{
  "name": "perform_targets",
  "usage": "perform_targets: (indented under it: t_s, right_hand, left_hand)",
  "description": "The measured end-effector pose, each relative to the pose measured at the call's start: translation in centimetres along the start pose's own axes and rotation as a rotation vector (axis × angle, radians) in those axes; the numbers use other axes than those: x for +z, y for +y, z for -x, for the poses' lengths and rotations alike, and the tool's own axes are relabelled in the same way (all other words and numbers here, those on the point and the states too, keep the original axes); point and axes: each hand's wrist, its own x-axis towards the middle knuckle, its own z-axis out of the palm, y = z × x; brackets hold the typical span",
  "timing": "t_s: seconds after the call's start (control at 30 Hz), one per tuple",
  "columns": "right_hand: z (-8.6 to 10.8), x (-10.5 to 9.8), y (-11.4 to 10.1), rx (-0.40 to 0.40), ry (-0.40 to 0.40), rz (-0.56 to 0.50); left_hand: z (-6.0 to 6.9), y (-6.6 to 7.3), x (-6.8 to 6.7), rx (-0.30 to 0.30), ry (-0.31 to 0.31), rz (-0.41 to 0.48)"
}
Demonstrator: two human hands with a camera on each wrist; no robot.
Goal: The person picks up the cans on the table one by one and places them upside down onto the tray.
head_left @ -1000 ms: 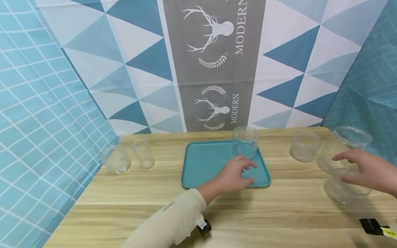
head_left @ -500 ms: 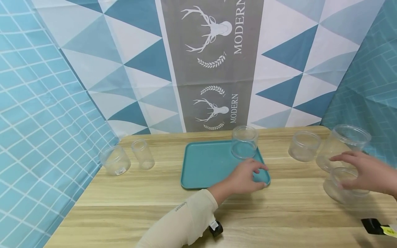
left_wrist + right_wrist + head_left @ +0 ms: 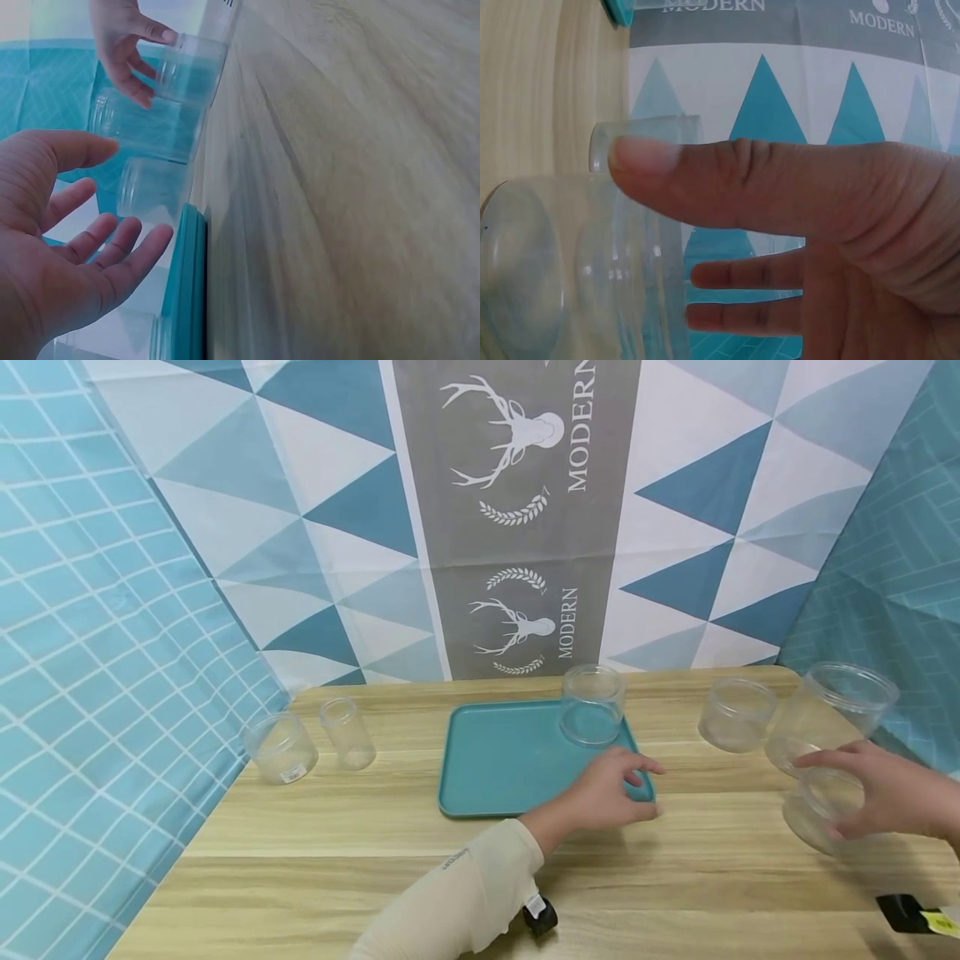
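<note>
My left hand (image 3: 603, 789) hovers over the front right part of a teal tray (image 3: 495, 768). Its fingers are spread and relaxed, with nothing between them, as the left wrist view of the hand (image 3: 82, 247) also shows. A clear jar (image 3: 592, 710) stands at the tray's back right. On the right, my right hand (image 3: 896, 789) is at the rim of a low clear jar (image 3: 813, 818), thumb and fingers apart about its mouth. In the right wrist view the thumb (image 3: 742, 184) lies straight across the jar (image 3: 570, 262); whether it touches is unclear.
Behind the right hand stand a tall clear jar (image 3: 832, 710) and a short one (image 3: 737, 718). At the left are a wide clear jar (image 3: 281, 747) and a narrow one (image 3: 347, 735). A black strap (image 3: 903, 912) is at the right; patterned cloth (image 3: 525, 527) hangs behind the table.
My left hand has moved right across the tray, toward its front right corner. My right hand has come slightly lower over the low jar. The jars and tray have stayed in place.
</note>
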Motion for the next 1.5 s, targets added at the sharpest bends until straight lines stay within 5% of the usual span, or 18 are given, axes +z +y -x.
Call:
perform_targets:
  t_s: [0.7, 0.97, 1.5]
  right_hand:
    - [-0.1, 0.4, 0.4, 0.021, 0.001, 0.045]
    - [0.0, 0.3, -0.4, -0.005, 0.027, 0.039]
    - [-0.5, -0.6, -2.4, -0.015, 0.034, 0.025]
  left_hand:
    - [-1.3, 0.7, 2.4, -0.085, 0.073, 0.42]
    - [-1.5, 0.9, 3.1, -0.209, 0.047, 0.711]
    - [-2.5, 1.0, 3.6, -0.299, 0.088, 1.056]
